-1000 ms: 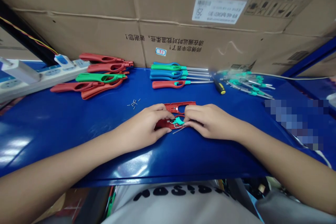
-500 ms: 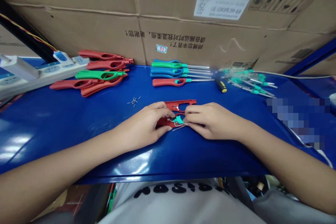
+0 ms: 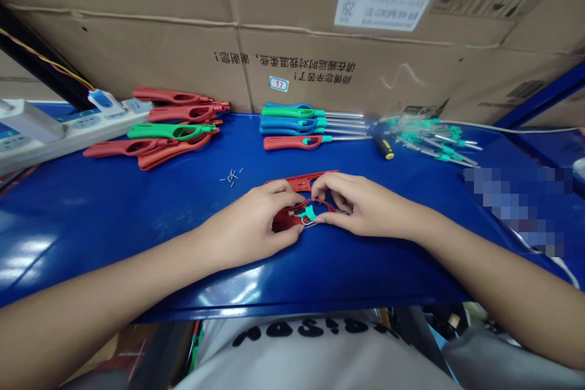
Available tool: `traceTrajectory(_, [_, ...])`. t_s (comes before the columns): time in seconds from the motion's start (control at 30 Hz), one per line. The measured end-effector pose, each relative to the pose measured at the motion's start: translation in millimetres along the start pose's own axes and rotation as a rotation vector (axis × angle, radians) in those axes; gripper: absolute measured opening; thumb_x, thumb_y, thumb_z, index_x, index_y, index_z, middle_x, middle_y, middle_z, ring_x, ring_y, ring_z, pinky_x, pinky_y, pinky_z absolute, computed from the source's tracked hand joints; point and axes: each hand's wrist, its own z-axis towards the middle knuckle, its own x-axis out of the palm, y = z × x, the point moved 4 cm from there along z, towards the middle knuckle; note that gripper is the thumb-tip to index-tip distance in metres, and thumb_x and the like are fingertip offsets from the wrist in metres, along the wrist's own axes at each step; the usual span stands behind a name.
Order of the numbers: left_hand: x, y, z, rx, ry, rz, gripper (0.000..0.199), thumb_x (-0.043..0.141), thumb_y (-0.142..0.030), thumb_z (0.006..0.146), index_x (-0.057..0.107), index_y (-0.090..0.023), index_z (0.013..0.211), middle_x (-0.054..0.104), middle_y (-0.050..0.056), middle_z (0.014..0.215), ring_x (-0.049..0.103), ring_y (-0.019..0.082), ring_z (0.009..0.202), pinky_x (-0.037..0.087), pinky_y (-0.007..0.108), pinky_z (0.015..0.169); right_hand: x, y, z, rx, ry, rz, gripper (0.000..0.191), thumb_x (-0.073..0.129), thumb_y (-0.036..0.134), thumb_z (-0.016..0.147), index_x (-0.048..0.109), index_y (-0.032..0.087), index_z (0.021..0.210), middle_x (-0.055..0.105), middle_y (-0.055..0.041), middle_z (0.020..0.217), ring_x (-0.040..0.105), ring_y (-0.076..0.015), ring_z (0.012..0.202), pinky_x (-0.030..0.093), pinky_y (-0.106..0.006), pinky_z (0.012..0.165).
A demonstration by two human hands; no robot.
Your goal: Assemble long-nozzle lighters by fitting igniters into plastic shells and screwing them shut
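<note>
My left hand point(image 3: 256, 219) grips the handle end of a red lighter shell half point(image 3: 280, 220), thumb along the near edge and fingers over the far one. In that shell lie a turquoise trigger point(image 3: 309, 213), thin white wire and a small dark part. My right hand point(image 3: 365, 202) is curved around the shell's other end, its thumb by the trigger and its fingertips at the far rim. Just behind, the matching red shell half point(image 3: 300, 183) lies on the table, partly covered by my right fingers.
Several small metal screws point(image 3: 232, 177) lie left of my hands. Farther back are red and green lighter shells point(image 3: 171, 131), long-nosed lighters point(image 3: 292, 143), a screwdriver point(image 3: 384, 146) and a heap of metal tubes with turquoise parts point(image 3: 434, 139). A power strip point(image 3: 86, 124) and cardboard box point(image 3: 292, 42) border the table.
My right fingers have lifted and spread from their pinch, reaching to the shell's far rim. The thumb stays near the trigger; my left hand keeps its grip.
</note>
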Motion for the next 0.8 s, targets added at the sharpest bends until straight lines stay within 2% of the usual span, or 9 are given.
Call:
traceTrajectory(0.07, [1.4, -1.4, 0.7, 0.014, -0.013, -0.02, 0.026, 0.062, -0.032, 0.094, 0.068, -0.02, 0.117, 0.067, 0.007, 0.11, 0.064, 0.023, 0.102, 0.052, 0.034, 0.087, 2.2, 3.6, -0.2, -0.032, 0.029, -0.021, 0.023, 0.068, 0.031, 0.091, 0.056, 0.019, 0.107, 0.065, -0.0034, 0.095, 0.055, -0.0139, 0.073, 0.04, -0.025, 0.065])
traceTrajectory(0.17, [4.3, -1.5, 1.7, 0.02, -0.033, -0.036, 0.019, 0.059, -0.03, 0.097, 0.069, -0.018, 0.107, 0.07, 0.006, 0.1, 0.065, 0.021, 0.093, 0.051, 0.032, 0.079, 4.1, 9.3, -0.8, -0.083, 0.048, -0.044, 0.016, 0.063, 0.027, 0.094, 0.056, 0.02, 0.107, 0.066, -0.0049, 0.103, 0.058, -0.015, 0.079, 0.04, -0.025, 0.066])
traceTrajectory(0.33, [6.9, 1.7, 2.1, -0.004, -0.054, -0.05, 0.015, 0.06, -0.028, 0.096, 0.069, -0.017, 0.099, 0.07, 0.004, 0.089, 0.063, 0.018, 0.078, 0.046, 0.029, 0.068, -0.2, 9.7, -3.4, -0.063, 0.054, -0.037, 0.025, 0.066, 0.027, 0.091, 0.055, 0.02, 0.112, 0.066, -0.0058, 0.103, 0.06, -0.0154, 0.079, 0.04, -0.025, 0.064])
traceTrajectory(0.47, [6.7, 3.2, 2.6, -0.002, -0.08, -0.062, 0.014, 0.062, -0.029, 0.095, 0.07, -0.017, 0.097, 0.071, 0.004, 0.09, 0.065, 0.018, 0.08, 0.047, 0.03, 0.071, -2.9, 4.6, -4.2, -0.053, 0.064, -0.098, 0.025, 0.065, 0.031, 0.091, 0.055, 0.021, 0.112, 0.066, -0.0052, 0.107, 0.062, -0.017, 0.085, 0.041, -0.026, 0.067])
traceTrajectory(0.67, [5.9, 2.9, 3.4, -0.005, -0.087, -0.023, 0.015, 0.063, -0.03, 0.095, 0.071, -0.017, 0.094, 0.071, 0.003, 0.087, 0.065, 0.018, 0.077, 0.047, 0.029, 0.068, -0.8, 0.5, -2.7, -0.041, 0.085, -0.13, 0.02, 0.061, 0.034, 0.096, 0.058, 0.02, 0.111, 0.067, -0.0051, 0.109, 0.063, -0.0179, 0.087, 0.042, -0.027, 0.068])
traceTrajectory(0.8, [4.5, 3.5, 2.6, 0.009, -0.086, 0.047, 0.02, 0.061, -0.032, 0.097, 0.072, -0.018, 0.107, 0.073, 0.006, 0.103, 0.068, 0.022, 0.093, 0.051, 0.033, 0.08, -6.7, -1.8, -5.6, -0.041, 0.087, -0.142, 0.029, 0.068, 0.036, 0.091, 0.06, 0.021, 0.114, 0.067, -0.0046, 0.109, 0.062, -0.0178, 0.088, 0.042, -0.027, 0.069])
